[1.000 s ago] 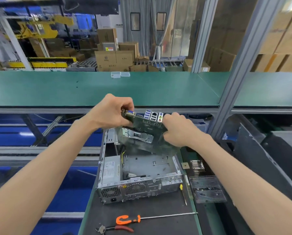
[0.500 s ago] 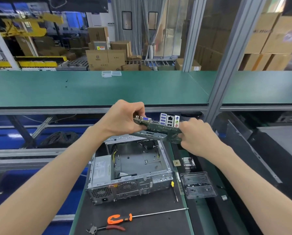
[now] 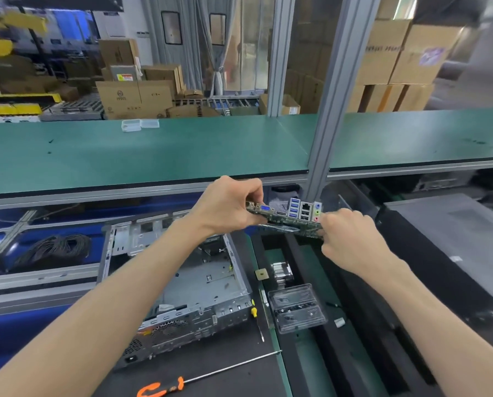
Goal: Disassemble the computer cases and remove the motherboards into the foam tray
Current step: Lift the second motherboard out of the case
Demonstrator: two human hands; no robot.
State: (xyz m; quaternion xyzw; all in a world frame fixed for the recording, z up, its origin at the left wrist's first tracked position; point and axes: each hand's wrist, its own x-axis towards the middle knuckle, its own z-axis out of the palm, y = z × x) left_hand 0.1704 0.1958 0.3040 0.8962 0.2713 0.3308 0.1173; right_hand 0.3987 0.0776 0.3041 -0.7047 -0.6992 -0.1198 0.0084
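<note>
**Motherboard held clear of the opened case, head view**

As seen from the head camera, a dark work mat (image 3: 211,371) carried the opened computer case (image 3: 182,285), its metal floor bare and its fan grille facing the viewer. An orange-handled screwdriver (image 3: 205,375) lay on the mat in front of the case, and a smaller yellow-handled screwdriver (image 3: 257,323) lay just beside the case's right corner. A clear plastic box (image 3: 295,309) sat to the right, next to black foam tray (image 3: 360,310) slots. A green-topped shelf (image 3: 153,150) ran across the scene above the bench, with cardboard boxes (image 3: 133,96) stacked in the room beyond.

The motherboard (image 3: 285,222) was held in the air, nearly flat, above the gap between case and foam tray, its port block pointing away from the viewer. The left hand (image 3: 228,204) pinched the board's left end, fingers curled over the top edge near the blue connector. The right hand (image 3: 345,233) gripped the right end, fingers folded round the edge.

Both forearms reached forward from the lower corners and converged on the board, the left crossing over the open case.
</note>
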